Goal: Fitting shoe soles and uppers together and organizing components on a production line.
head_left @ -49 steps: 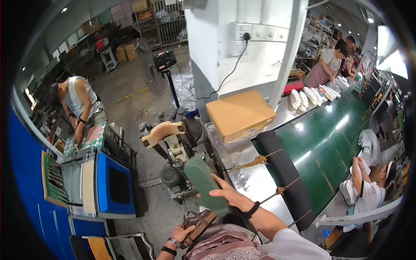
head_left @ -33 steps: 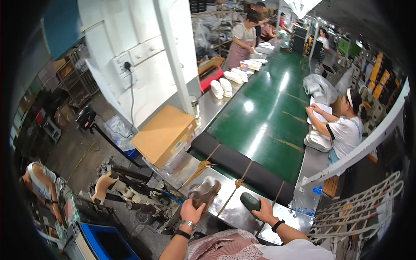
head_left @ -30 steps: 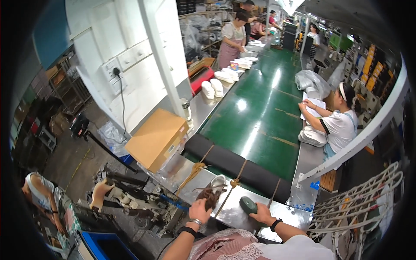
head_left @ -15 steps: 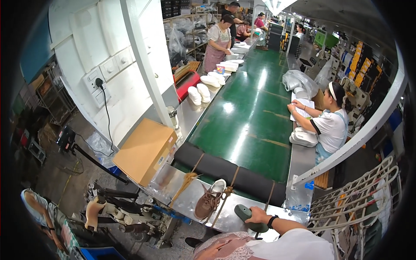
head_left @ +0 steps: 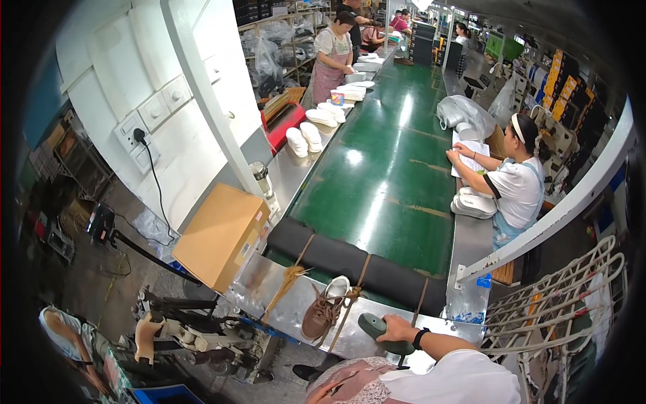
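Observation:
My right hand (head_left: 396, 329) is closed around a dark green shoe last (head_left: 372, 326) at the near metal ledge. The last lies tilted, its rounded end pointing away to the left, and my palm hides part of it. A black band circles my right wrist. Just left of the last, a brown lace-up shoe (head_left: 319, 316) with a pale lining rests on the ledge, its toe toward me. I cannot make out my left hand in the picture.
Beyond the ledge runs a green conveyor belt (head_left: 363, 192) with a black roller end (head_left: 350, 254). A cardboard box (head_left: 219, 232) sits at left. White shoe pieces (head_left: 303, 138) line the left side. A co-worker (head_left: 518, 182) sits at right, near a rope-wrapped rack (head_left: 558, 303).
My view has shifted slightly. The green last and my right hand have moved a little to the left and up in the picture. The brown shoe stays on the ledge.

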Action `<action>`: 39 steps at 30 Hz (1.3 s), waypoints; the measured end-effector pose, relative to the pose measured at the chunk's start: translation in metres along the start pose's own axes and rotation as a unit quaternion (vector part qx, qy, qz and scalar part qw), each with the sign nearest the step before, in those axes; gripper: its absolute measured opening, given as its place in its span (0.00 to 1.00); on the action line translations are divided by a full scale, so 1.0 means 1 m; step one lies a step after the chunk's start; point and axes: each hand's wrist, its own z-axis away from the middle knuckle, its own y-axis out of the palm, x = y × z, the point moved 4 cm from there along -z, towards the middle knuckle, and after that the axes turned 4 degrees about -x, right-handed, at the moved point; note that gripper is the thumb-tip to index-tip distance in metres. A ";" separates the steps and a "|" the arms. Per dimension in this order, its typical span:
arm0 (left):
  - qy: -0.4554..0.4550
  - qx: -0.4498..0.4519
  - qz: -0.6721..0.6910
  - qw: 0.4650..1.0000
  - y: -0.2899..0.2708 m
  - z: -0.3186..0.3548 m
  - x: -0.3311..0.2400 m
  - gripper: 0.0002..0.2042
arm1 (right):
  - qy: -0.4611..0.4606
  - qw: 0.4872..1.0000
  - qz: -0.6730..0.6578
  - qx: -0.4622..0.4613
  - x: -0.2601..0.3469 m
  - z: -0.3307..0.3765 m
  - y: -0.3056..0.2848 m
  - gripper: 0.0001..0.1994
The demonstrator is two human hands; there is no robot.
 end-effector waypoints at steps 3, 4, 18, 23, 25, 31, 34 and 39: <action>0.000 -0.005 -0.007 1.000 -0.002 0.000 0.000 0.22 | -0.007 1.000 -0.001 -0.005 0.000 0.001 -0.001 0.44; 0.001 -0.007 -0.008 1.000 -0.002 0.000 0.001 0.22 | -0.007 1.000 -0.002 -0.006 0.000 0.001 -0.001 0.44; -0.001 -0.051 0.002 0.999 0.007 0.013 0.010 0.20 | -0.012 1.000 0.012 0.004 0.005 0.000 -0.005 0.44; 0.001 -0.064 0.002 0.998 0.008 0.015 0.010 0.20 | -0.013 1.000 0.012 0.008 0.004 0.001 -0.005 0.44; 0.001 -0.069 0.001 0.998 0.007 0.016 0.010 0.20 | -0.014 1.000 0.011 0.008 0.004 0.001 -0.004 0.44; -0.002 -0.082 0.001 0.997 0.007 0.018 0.011 0.19 | -0.008 1.000 0.007 0.010 0.002 0.000 -0.003 0.45; -0.004 -0.088 0.001 0.996 0.008 0.019 0.011 0.19 | -0.007 1.000 0.004 0.008 0.001 -0.001 -0.001 0.44; -0.008 -0.099 0.002 0.995 0.008 0.021 0.013 0.18 | -0.005 1.000 0.008 0.012 0.001 -0.001 -0.001 0.44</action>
